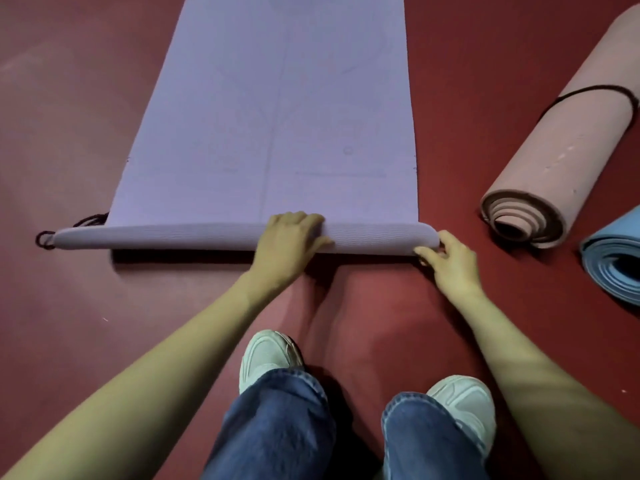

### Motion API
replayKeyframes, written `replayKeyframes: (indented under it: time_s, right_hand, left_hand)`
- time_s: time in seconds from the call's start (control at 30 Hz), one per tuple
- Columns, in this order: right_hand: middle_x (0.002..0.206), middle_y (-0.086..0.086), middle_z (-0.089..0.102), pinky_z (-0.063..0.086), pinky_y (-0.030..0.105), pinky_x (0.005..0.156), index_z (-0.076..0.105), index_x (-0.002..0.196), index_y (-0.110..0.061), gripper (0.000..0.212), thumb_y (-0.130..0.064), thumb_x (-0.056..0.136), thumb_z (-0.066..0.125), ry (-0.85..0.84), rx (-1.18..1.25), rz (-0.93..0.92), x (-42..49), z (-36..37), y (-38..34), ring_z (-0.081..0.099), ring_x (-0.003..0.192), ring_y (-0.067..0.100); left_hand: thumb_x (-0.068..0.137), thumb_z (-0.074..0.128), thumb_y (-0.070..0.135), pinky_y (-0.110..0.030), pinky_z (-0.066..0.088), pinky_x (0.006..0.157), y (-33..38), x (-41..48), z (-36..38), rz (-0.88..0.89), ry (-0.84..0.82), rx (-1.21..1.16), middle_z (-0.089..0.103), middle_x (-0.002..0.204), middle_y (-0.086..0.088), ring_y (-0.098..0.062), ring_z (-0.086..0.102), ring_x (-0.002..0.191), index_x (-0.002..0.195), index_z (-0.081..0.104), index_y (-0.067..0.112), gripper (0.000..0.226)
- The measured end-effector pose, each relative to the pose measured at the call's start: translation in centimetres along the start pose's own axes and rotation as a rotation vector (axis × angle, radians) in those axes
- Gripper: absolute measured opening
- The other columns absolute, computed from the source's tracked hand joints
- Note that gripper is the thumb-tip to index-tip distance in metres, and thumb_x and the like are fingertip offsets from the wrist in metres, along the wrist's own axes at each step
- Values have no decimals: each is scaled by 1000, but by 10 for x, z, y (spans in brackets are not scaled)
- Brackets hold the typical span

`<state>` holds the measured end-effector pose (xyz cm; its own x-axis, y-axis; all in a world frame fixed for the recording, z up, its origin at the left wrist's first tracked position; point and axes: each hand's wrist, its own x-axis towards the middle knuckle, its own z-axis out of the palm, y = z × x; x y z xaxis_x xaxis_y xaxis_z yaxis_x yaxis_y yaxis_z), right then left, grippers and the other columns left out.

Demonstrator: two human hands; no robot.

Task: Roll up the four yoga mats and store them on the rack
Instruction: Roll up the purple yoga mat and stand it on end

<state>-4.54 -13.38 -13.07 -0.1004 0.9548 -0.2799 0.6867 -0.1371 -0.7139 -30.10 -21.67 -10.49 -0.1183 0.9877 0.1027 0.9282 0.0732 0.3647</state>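
- Red floor (69,133) carries your purple mat (270,116), mostly flat, its near end rolled.
- Your left hand (294,237) curls over the roll's middle; your right hand (450,259) pinches its right end.
- Rolled pink mat (571,150) and blue mat (616,258) lie nearby, right.

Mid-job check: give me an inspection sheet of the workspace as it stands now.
Surface: red floor, mats lying on it.
Job's things: purple mat mostly flat, near end rolled; pink mat rolled; blue mat rolled, cut by the frame; fourth mat and rack not in view.
Clutter: nothing seen.
Grippers: left hand grips the roll near its middle; right hand pinches its right end.
Cables: black cord at the roll's left end; black strap round pink mat.
Surroundings: white shoes, jeans.
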Motion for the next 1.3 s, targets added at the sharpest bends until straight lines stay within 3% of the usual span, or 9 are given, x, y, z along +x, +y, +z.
replayKeyframes:
  time_s: [0.13, 0.33, 0.53, 0.73, 0.83, 0.93, 1.03, 1.2, 1.3]
  right_hand:
    - [73, 11, 66, 38, 12, 54, 58, 83, -6, 13, -14, 84, 68, 70, 19, 25, 12, -16, 4, 55, 49, -8]
    - [110, 20, 65, 42, 29, 82, 59, 114, -2, 31, -8, 85, 65, 227, 61, 202, 15, -30, 10, 61, 101, 31]
    - [155, 23, 7, 12, 38, 117, 14, 148, 3, 77, -9, 88, 61, 234, -78, 13, -47, 15, -13, 11, 143, 37]
    - [137, 17, 51, 29, 59, 106, 50, 133, 2, 60, -16, 75, 56, -48, -386, -541, -90, 74, -23, 42, 131, 36]
    - [117, 6, 65, 19, 68, 102, 63, 118, -10, 44, -32, 83, 49, 21, -581, -628, -87, 84, -21, 57, 117, 24]
    - [87, -2, 64, 24, 52, 105, 68, 95, -18, 31, -38, 88, 45, 149, -553, -727, -80, 72, -5, 59, 89, 21]
    - [75, -1, 60, 35, 32, 74, 68, 84, -17, 31, -38, 90, 46, 27, -511, -837, -85, 65, 5, 60, 69, 24]
    - [99, -9, 66, 46, 30, 77, 66, 106, -26, 28, -40, 95, 45, -343, -523, -596, -99, 77, -11, 59, 95, 15]
    - [106, -9, 63, 44, 31, 77, 61, 109, -24, 22, -37, 93, 55, -351, -379, -396, -92, 83, -7, 57, 101, 13]
  left_hand:
    - [81, 72, 35, -40, 44, 81, -32, -16, -20, -124, 91, 18, 69, 83, -13, -35, 63, 81, 101, 70, 8, 34]
    - [89, 64, 32, -33, 39, 75, -42, -39, -20, -448, -19, -225, 71, 93, -11, -30, 62, 92, 93, 73, 12, 23]
    - [89, 63, 36, -29, 32, 67, -31, -49, -10, -496, -82, -249, 72, 92, -6, -26, 61, 91, 92, 74, 14, 24]
    - [87, 64, 40, -30, 33, 65, -17, -54, -9, -425, -252, -229, 70, 89, -3, -22, 58, 86, 89, 74, 19, 24]
    - [86, 64, 42, -31, 42, 69, 3, -58, -3, -345, -313, -295, 71, 86, -2, -22, 61, 84, 86, 73, 18, 26]
    - [87, 64, 43, -29, 43, 74, 17, -65, 1, -284, -369, -342, 71, 90, 0, -17, 60, 86, 91, 73, 19, 26]
    - [85, 66, 41, -29, 45, 79, 8, -78, 1, -271, -501, -399, 71, 92, 1, -14, 61, 88, 95, 74, 18, 26]
    - [83, 72, 25, -24, 49, 80, -20, -112, 0, -427, -618, -720, 72, 89, 3, -2, 60, 78, 87, 73, 22, 4]
    - [84, 71, 17, -13, 43, 72, -28, -117, 2, -426, -526, -736, 66, 79, 9, 7, 53, 67, 88, 67, 31, 16]
